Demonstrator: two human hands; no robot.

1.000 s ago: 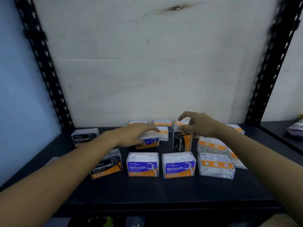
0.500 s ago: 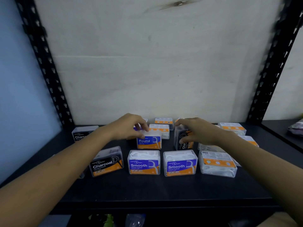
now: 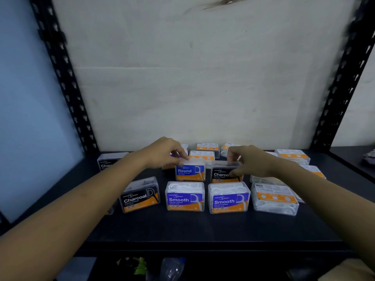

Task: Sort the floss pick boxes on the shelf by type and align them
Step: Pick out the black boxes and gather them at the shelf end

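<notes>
Boxes of floss picks are spread over the dark shelf (image 3: 203,230). The Round box (image 3: 190,172) is stood upright in the second row and is pinched at its lid by the fingers and thumb of the left hand (image 3: 164,153). Just right of the Round box, a Charcoal box (image 3: 223,176) is grasped by the right hand (image 3: 249,163), with fingers curled over its lid and the thumb on its label.

Nearer the viewer than the Round box, a front row is formed by a skewed second Charcoal box (image 3: 140,196), a left Smooth box (image 3: 185,197), a right Smooth box (image 3: 228,199) and a box turned back-label out (image 3: 275,198). Behind the Round box, orange-labelled boxes (image 3: 207,148) are crowded towards the wall (image 3: 192,78). Far left of the Round box, a third Charcoal box (image 3: 108,162) is partly hidden by the left forearm.
</notes>
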